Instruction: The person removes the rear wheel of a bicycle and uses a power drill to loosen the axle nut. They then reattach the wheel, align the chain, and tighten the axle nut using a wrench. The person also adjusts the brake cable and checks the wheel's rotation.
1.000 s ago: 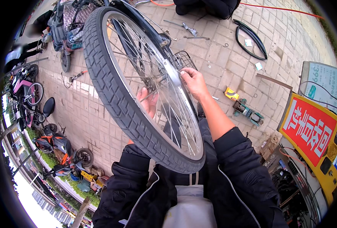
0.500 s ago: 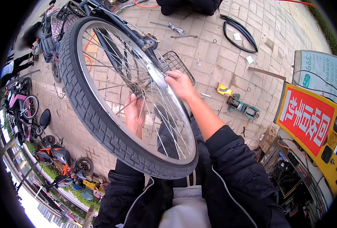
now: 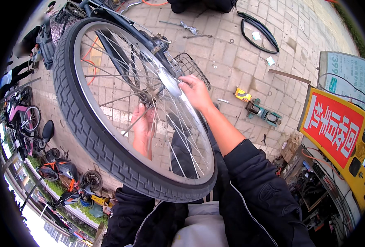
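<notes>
A bicycle wheel (image 3: 76,111) with a black treaded tyre and thin metal spokes stands tilted in front of me, attached to a dark bicycle frame (image 3: 112,22). My right hand (image 3: 195,92) pinches the edge of the short silver mudguard (image 3: 168,81) at the wheel's far right side. Behind the spokes, my left hand (image 3: 142,125) is beside the hub (image 3: 146,97), thumb upward and fingers curled. The spokes partly cover that hand, and whatever its fingertips hold cannot be made out.
On the brick paving lie a wrench (image 3: 197,36), a black tyre loop (image 3: 260,33), a yellow box (image 3: 243,94) and a green vise (image 3: 264,113). A wire basket (image 3: 192,68) is beyond the wheel. At right stands a cart with a red-and-yellow sign (image 3: 334,127); parked bikes (image 3: 26,117) are at left.
The wheel has shifted slightly left and toward me, its tyre lower in view. My left hand has moved a little down and left; my right hand stays at the mudguard.
</notes>
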Tool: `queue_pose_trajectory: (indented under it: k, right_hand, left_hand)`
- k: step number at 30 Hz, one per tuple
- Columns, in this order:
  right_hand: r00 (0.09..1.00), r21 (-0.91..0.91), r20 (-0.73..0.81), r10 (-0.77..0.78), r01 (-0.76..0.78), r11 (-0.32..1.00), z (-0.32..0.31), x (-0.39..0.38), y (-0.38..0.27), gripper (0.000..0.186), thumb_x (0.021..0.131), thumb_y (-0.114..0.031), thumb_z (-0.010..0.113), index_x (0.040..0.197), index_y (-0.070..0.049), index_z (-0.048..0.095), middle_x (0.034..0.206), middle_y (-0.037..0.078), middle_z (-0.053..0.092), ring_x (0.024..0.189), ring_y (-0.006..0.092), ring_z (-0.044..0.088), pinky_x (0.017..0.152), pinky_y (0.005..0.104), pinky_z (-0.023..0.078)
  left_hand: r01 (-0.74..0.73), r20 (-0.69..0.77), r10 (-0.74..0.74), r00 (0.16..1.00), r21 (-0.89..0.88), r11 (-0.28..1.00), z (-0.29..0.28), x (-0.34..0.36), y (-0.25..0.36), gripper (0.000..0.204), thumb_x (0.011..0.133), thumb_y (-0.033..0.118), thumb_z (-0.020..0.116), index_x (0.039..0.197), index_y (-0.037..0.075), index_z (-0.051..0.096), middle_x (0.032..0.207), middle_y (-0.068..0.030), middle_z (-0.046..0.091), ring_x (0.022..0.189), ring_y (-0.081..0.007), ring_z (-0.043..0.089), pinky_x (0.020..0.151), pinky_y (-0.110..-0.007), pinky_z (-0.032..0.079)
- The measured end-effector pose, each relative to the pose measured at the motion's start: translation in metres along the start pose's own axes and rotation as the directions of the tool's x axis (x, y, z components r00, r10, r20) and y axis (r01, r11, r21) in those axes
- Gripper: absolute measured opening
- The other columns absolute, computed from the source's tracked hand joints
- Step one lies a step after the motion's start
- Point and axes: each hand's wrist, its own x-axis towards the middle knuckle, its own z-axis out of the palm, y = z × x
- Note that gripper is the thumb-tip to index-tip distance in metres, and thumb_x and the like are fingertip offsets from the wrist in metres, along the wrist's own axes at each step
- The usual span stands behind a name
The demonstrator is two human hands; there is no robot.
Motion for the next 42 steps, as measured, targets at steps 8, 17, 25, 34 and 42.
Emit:
queue_pose_trajectory:
  k: [8,17,25,34,42]
  right_hand:
    - [0.999,0.037,0.046,0.024,-0.025,0.999,0.003,0.003,0.001,0.021,0.084,-0.006,0.061,0.103,0.003,0.064,0.094,0.006,0.058,0.093,0.0151,0.055,0.085,0.0267,0.042]
    - [0.999,-0.018,0.041,0.034,-0.034,0.999,0.009,0.001,0.002,0.022,0.084,-0.008,0.061,0.103,0.003,0.063,0.095,0.007,0.057,0.09,0.0166,0.056,0.082,0.0281,0.043]
    - [0.987,0.073,0.076,0.144,-0.149,0.986,0.038,-0.021,0.004,0.023,0.086,-0.006,0.06,0.106,0.007,0.06,0.096,0.006,0.057,0.094,0.014,0.055,0.083,0.0261,0.044]
    - [0.963,0.071,0.104,0.247,-0.255,0.964,0.035,-0.06,0.011,0.027,0.092,-0.011,0.057,0.116,0.003,0.057,0.097,0.006,0.064,0.082,0.0102,0.06,0.072,0.0233,0.048]
    - [0.96,0.107,0.09,0.264,-0.272,0.956,0.025,-0.059,0.028,0.024,0.092,-0.01,0.056,0.113,0.002,0.059,0.092,0.003,0.064,0.075,0.0086,0.059,0.069,0.023,0.048]
  left_hand:
    - [-0.041,-0.117,0.044,0.992,0.027,0.999,0.008,-0.002,0.009,0.02,0.094,0.015,0.052,0.108,0.001,0.054,0.099,-0.008,0.062,0.089,-0.0208,0.062,0.081,-0.033,0.051]
    - [-0.057,-0.08,0.058,0.995,0.007,0.998,0.015,-0.015,0.015,0.019,0.093,0.011,0.054,0.108,0.0,0.054,0.099,-0.0077,0.062,0.089,-0.0187,0.063,0.083,-0.033,0.051]
    - [0.084,-0.027,-0.1,0.995,-0.355,0.931,-0.019,-0.037,0.015,0.02,0.088,0.014,0.061,0.103,0.002,0.055,0.105,-0.0105,0.063,0.091,-0.0197,0.061,0.088,-0.034,0.047]
    - [0.044,-0.076,-0.076,0.994,-0.361,0.932,-0.032,-0.056,-0.002,0.021,0.089,0.009,0.059,0.106,-0.002,0.057,0.103,-0.0092,0.062,0.095,-0.0158,0.058,0.089,-0.029,0.044]
    - [-0.016,-0.182,-0.018,0.983,-0.179,0.984,-0.034,-0.055,-0.008,0.016,0.088,0.009,0.059,0.094,-0.005,0.063,0.085,-0.0055,0.063,0.075,-0.0104,0.055,0.068,-0.025,0.043]
